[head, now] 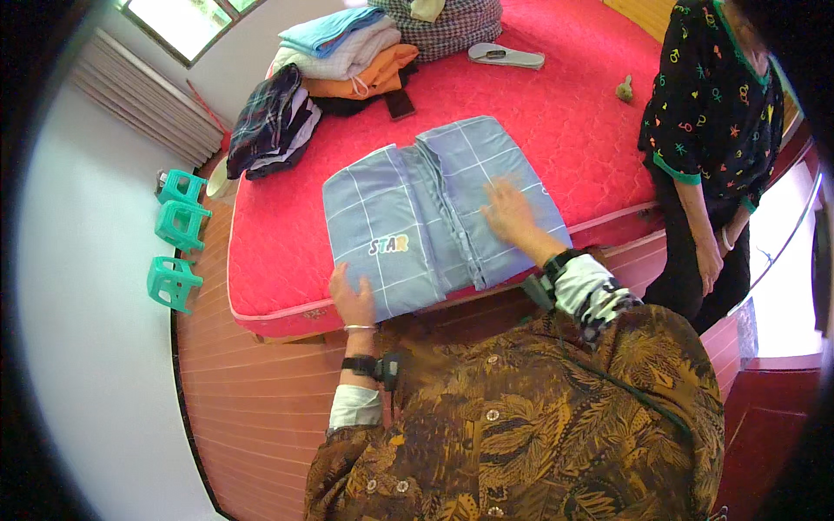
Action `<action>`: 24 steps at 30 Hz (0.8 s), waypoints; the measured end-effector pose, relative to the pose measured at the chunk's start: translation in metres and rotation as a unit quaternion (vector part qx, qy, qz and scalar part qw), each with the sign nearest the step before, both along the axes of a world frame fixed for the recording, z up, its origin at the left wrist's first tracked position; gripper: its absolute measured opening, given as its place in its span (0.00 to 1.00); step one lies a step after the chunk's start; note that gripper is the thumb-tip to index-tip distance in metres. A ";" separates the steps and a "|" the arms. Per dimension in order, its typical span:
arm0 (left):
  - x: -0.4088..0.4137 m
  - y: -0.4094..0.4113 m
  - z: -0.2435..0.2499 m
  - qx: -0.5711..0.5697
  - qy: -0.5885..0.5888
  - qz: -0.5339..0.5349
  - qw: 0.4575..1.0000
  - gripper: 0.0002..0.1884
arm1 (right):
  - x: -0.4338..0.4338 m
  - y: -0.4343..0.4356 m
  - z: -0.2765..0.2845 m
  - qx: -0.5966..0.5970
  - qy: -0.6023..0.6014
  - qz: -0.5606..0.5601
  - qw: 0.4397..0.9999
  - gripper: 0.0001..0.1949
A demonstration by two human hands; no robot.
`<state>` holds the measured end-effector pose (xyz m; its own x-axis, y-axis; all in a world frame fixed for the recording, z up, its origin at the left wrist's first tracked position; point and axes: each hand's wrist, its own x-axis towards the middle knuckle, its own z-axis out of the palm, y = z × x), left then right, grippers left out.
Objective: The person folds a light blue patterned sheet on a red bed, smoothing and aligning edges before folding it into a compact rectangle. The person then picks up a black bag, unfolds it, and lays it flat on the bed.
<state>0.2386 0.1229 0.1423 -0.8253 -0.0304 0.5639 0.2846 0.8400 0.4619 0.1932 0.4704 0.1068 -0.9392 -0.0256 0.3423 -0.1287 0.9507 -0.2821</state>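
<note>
A grey-blue checked cloth (391, 215), printed with a word in coloured letters, lies folded on the red mattress (280, 260) near its front edge. Its two sides are folded inward, and a gap with bunched layers runs between them. My left hand (354, 296) touches the cloth's near left corner, fingers apart. Over the right half is my right hand (511, 211), slightly blurred, its fingers spread; it grips nothing, and whether it presses on the cloth is unclear.
Folded clothes (345, 52) and a plaid garment (267, 117) are stacked at the back left, beside a dark phone-like object (399, 104). A checked bundle (443, 29), a pale slipper-shaped item (506, 56) and a small green object (624, 89) lie farther back. Another person (710, 111) stands at right; green stools (172, 283) line the wall.
</note>
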 end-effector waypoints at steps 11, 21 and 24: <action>-0.083 0.175 0.016 -0.267 -0.057 -0.362 0.891 0.26 | 0.011 -0.058 0.018 0.058 -0.128 0.190 0.972 0.29; -0.206 0.190 -0.020 -0.363 -0.219 -0.222 0.878 0.35 | 0.011 -0.050 0.000 -0.003 -0.059 0.162 0.985 0.33; -0.237 0.193 -0.021 -0.370 -0.238 -0.165 0.883 0.34 | 0.010 -0.050 -0.001 -0.019 -0.062 0.161 0.985 0.32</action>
